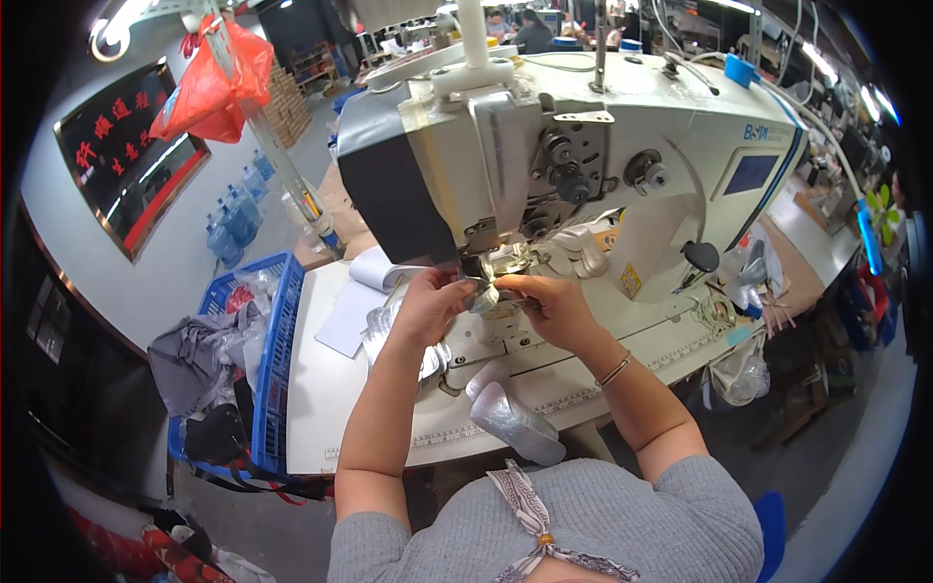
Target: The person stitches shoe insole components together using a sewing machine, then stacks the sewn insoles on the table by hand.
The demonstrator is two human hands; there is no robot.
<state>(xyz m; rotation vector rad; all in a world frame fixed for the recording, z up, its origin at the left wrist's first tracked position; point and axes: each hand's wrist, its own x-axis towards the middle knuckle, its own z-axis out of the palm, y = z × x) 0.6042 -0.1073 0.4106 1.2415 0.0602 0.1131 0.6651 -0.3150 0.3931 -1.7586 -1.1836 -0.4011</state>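
A white industrial sewing machine (622, 136) stands in front of me. Just below its needle area, my left hand (430, 306) and my right hand (556, 309) pinch a small silvery piece of material (482, 298) from either side. Fingertips and machine parts hide much of that piece. A larger curved silver piece (515, 425), like a shoe upper, lies over the table's front edge near my body. More silver pieces (377, 332) are stacked beside my left wrist, partly behind the forearm.
An open white pad (342, 321) lies on the left of the white table (311, 418). Pale flat pieces (580, 255) rest behind my right hand. A blue basket (275, 389) with cloth and plastic stands left of the table. Cords (714, 313) lie at right.
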